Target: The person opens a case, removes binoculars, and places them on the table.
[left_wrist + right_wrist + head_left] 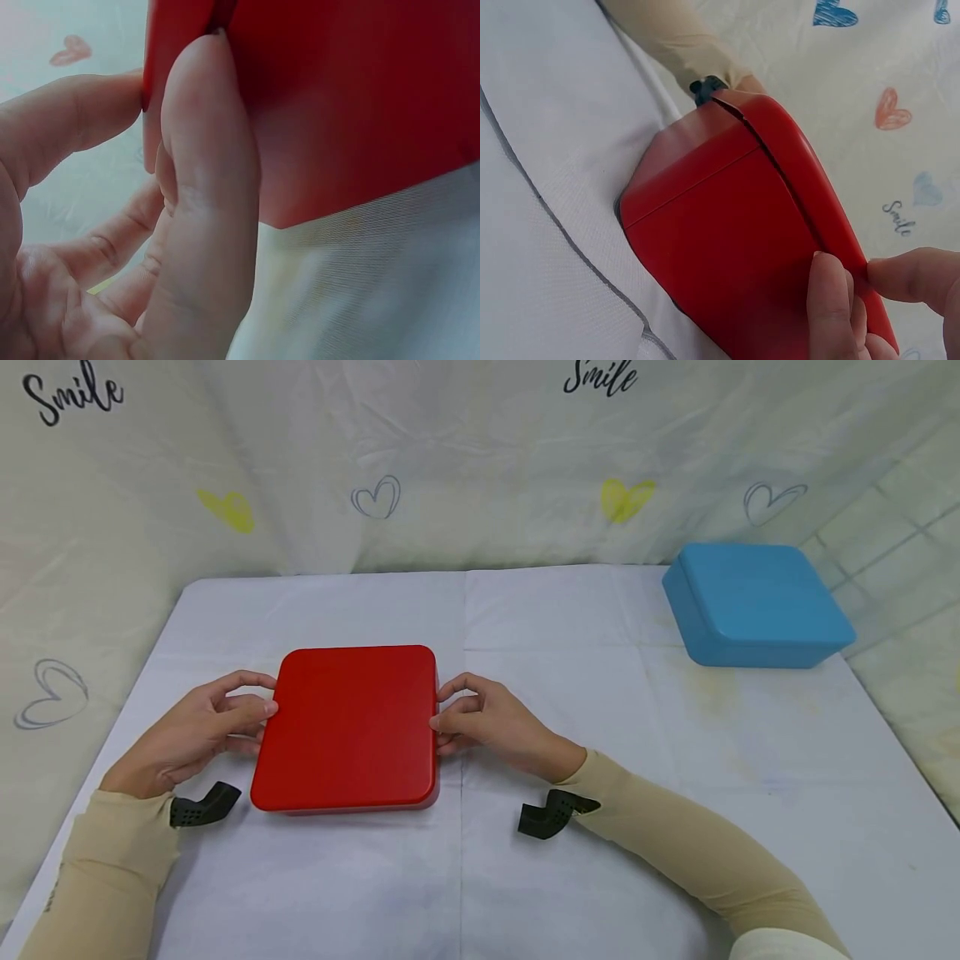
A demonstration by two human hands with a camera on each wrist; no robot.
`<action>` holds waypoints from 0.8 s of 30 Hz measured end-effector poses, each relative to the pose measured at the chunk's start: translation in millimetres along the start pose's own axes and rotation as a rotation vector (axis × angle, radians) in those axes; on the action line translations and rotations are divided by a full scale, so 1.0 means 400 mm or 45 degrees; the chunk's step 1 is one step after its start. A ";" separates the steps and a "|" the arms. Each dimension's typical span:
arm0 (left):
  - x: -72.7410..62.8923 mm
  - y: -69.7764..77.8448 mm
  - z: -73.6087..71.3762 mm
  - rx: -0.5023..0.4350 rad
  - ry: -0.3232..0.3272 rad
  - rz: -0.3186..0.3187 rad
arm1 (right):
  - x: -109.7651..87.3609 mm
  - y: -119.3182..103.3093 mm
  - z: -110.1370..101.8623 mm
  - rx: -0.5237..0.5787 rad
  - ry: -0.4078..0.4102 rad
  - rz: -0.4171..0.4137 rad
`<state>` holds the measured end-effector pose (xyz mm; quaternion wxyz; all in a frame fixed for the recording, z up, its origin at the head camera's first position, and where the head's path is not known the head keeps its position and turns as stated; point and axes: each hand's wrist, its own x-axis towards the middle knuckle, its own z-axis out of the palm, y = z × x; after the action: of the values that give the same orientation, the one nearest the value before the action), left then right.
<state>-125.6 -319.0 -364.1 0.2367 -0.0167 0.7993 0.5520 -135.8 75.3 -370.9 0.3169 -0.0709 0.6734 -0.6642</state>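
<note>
A red box (300,812) with rounded corners and a matching red lid (348,718) stands on the white-covered table, left of its middle. My left hand (198,727) is at the lid's left edge; in the left wrist view its thumb (206,142) reaches the seam under the lid, with a finger against the rim. At the right edge, my right hand (506,727) pinches the lid between thumb and fingers. A thin dark gap runs between lid and box wall (712,240) in the right wrist view. The inside of the box is hidden.
A closed blue box (765,602) sits at the far right corner of the table (570,618). Behind and beside the table hangs a pale curtain (480,460) printed with hearts and writing. Black curved mounts are on both wrists.
</note>
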 end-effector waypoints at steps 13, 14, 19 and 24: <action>-0.003 0.000 -0.003 0.023 0.005 0.011 | -0.001 -0.002 0.003 0.029 0.002 0.001; -0.004 0.000 -0.003 0.023 0.005 0.013 | -0.001 -0.002 0.003 0.031 0.002 0.002; -0.004 0.001 -0.003 0.026 0.003 0.016 | -0.001 -0.002 0.004 0.044 0.004 0.008; -0.004 0.002 -0.004 0.023 0.000 0.014 | -0.003 -0.001 0.005 0.053 0.004 0.006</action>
<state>-125.0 -320.3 -362.3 0.2337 -0.0103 0.8044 0.5461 -134.0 74.1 -369.8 0.3188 -0.0615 0.6600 -0.6775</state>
